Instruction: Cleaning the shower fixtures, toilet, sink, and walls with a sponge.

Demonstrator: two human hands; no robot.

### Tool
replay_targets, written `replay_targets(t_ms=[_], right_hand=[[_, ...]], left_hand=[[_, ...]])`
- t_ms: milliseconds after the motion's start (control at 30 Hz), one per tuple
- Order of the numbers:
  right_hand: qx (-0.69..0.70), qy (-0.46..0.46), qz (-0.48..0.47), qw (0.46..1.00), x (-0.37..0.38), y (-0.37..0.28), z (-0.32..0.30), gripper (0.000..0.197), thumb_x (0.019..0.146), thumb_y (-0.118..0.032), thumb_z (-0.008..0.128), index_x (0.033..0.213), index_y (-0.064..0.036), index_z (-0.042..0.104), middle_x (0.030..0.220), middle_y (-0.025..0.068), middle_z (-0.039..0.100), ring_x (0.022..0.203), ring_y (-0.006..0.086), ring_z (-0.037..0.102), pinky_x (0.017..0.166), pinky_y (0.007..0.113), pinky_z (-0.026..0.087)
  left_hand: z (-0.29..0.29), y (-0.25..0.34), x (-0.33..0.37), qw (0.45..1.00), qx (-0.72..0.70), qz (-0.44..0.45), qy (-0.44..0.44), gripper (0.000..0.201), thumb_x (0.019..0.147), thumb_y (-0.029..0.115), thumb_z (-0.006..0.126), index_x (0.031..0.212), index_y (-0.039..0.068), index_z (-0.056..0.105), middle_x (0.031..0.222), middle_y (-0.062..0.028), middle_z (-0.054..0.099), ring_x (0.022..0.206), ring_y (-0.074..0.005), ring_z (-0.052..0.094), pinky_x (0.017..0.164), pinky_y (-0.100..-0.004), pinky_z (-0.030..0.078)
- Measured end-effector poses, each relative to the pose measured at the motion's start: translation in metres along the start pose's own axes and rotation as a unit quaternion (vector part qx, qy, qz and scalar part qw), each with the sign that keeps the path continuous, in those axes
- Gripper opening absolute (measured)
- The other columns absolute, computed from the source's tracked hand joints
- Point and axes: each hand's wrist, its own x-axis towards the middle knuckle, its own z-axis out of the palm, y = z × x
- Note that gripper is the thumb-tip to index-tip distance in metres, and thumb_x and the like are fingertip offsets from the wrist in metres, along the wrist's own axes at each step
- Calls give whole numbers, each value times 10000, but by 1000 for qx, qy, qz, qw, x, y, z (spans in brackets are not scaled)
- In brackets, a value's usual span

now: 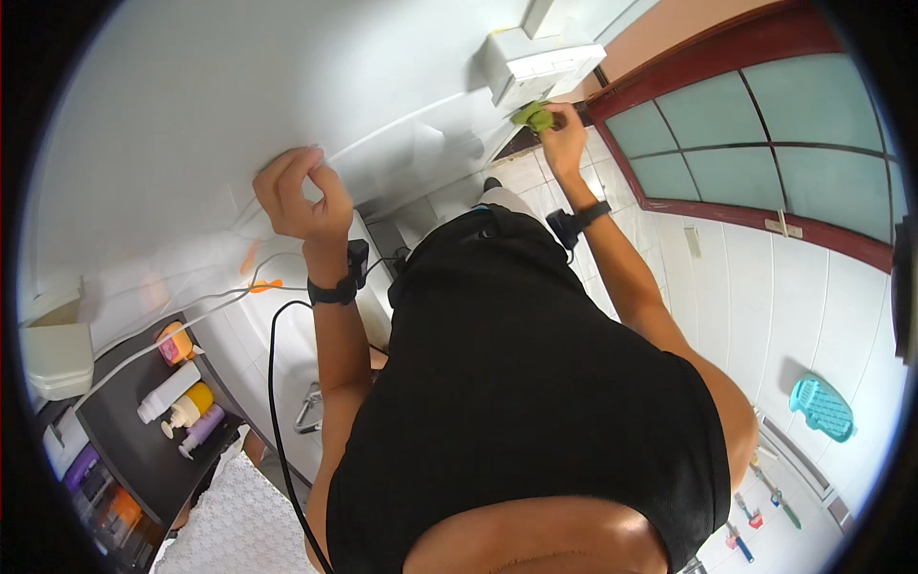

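Note:
My right hand (pixel 564 143) is closed on a small crumpled green cloth (pixel 535 117). The cloth lies against the wall just under a white switch box (pixel 545 72), close to the door frame. Over by the white wall on the left, my left hand (pixel 304 196) is raised with its fingers curled loosely in toward the thumb. Nothing shows between those fingers, and whether they touch the wall cannot be made out. Each wrist wears a black strap with a small black device; the left one (pixel 335 287) trails a cable.
A red-framed door (pixel 765 124) with frosted panes stands at the right. Lower left, a dark shelf (pixel 124 430) carries several bottles, with a white bin (pixel 57 354) beside it. A black cable (pixel 273 383) loops past my left arm. A turquoise rack (pixel 820 407) hangs on the right wall.

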Motion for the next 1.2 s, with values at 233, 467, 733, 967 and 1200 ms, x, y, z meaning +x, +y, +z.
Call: replay_targets(t_ms=[233,467,733,967,1200], right_hand=[[116,33,-119,986,13,-51,-3,196,891,51,769,1066,8,690,1126,106,737,1007,171,704,868,281,584],[-71,-58,47,995,-7,113,30,215,830,44,761,1028,-26,717,967,139,806,913,232,788,810,339,591],[-150,-85,141,975,-7,139,39,234,809,-71,883,991,-38,739,949,92,809,853,176,758,817,337,593],[120,-103,143,977,1,47,27,254,868,136,753,1074,27,653,1098,133,765,954,189,736,874,325,616],[28,-142,229,963,-8,79,49,223,906,88,760,1105,35,673,1085,127,744,969,208,744,851,332,650]], left_hand=[[-2,5,2,1000,-12,-17,17,296,778,-161,624,946,51,744,977,-66,713,888,-241,656,749,-333,529],[-2,6,4,1000,-13,4,7,278,812,-150,634,964,52,749,979,-69,733,894,-246,665,745,-336,528],[-9,7,1,1000,0,-1,-1,271,845,-143,636,998,44,759,1002,-79,745,913,-240,672,757,-323,543],[-18,10,2,1000,5,-12,-1,278,812,-147,641,977,46,755,985,-76,737,912,-255,675,769,-339,542],[-7,10,2,999,-14,-28,10,272,787,-146,636,943,48,746,953,-76,735,874,-259,662,743,-345,528]])
